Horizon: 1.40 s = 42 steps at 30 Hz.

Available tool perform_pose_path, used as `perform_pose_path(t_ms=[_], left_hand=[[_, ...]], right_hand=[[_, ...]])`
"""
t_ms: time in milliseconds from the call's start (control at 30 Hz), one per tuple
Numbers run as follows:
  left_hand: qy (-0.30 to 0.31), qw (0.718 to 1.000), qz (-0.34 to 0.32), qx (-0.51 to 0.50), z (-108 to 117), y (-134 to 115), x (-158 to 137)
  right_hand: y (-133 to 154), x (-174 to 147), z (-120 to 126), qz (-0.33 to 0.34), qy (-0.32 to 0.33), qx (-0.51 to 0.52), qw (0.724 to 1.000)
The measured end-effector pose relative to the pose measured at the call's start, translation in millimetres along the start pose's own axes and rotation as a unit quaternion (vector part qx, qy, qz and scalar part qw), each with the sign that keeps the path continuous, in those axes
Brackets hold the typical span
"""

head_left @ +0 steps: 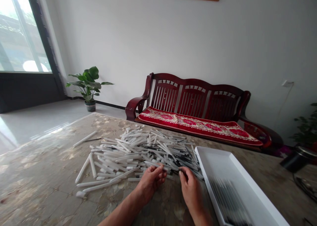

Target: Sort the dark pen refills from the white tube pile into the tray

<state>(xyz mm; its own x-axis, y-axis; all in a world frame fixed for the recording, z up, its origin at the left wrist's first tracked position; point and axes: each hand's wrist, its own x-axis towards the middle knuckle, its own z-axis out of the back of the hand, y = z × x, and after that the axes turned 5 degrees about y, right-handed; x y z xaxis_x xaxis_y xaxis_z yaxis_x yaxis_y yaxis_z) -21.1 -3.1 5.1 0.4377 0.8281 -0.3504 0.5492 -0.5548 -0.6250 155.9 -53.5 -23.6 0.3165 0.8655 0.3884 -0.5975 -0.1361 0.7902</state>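
Note:
My left hand [151, 181] is closed in a pinch at the front edge of a heap of white pen-like sticks [128, 145]. Facing it, my right hand [191, 189] is also closed, thumb against fingers. A slim pen [171, 169], pale with a darker end towards the right, spans the gap between both sets of fingertips. Its ends are hidden by my fingers. Dark-coloured sticks [184, 158] lie at the heap's right side. Close beside my right hand stands a white tray [250, 173] with a row of slim pens [228, 199] in it, blurred, with dark ends nearest me.
The table [49, 186] has a patterned cover. One white stick [85, 138] lies apart at the far left. Behind the table are a dark red wooden bench [190, 97] and a potted plant [90, 84]. A black cylindrical container [296, 160] is at the right.

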Motion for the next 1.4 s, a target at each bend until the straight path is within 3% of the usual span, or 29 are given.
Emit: perform_pose_path(t_ms=[67,167,300,533,767,1400], left_hand=[[0.005,1.000,-0.004,0.001,0,1,0],[0.014,1.000,-0.011,0.001,0,2,-1],[0.030,0.999,-0.027,0.007,-2,3,-4],[0.033,0.999,-0.030,0.025,-3,5,-4],[0.029,0.999,-0.035,0.028,-5,4,-6],[0.024,0.999,-0.041,0.026,-5,6,-5]], right_hand=[[7,-1,-3,-0.060,0.009,0.091,0.994],[19,-2,-9,-0.143,0.026,0.224,0.964],[31,-5,-15,-0.183,0.031,0.305,0.934],[33,-7,-20,-0.153,-0.015,0.282,0.947],[38,-7,-21,-0.174,0.002,0.314,0.933],[33,-8,-22,-0.176,0.004,0.283,0.943]])
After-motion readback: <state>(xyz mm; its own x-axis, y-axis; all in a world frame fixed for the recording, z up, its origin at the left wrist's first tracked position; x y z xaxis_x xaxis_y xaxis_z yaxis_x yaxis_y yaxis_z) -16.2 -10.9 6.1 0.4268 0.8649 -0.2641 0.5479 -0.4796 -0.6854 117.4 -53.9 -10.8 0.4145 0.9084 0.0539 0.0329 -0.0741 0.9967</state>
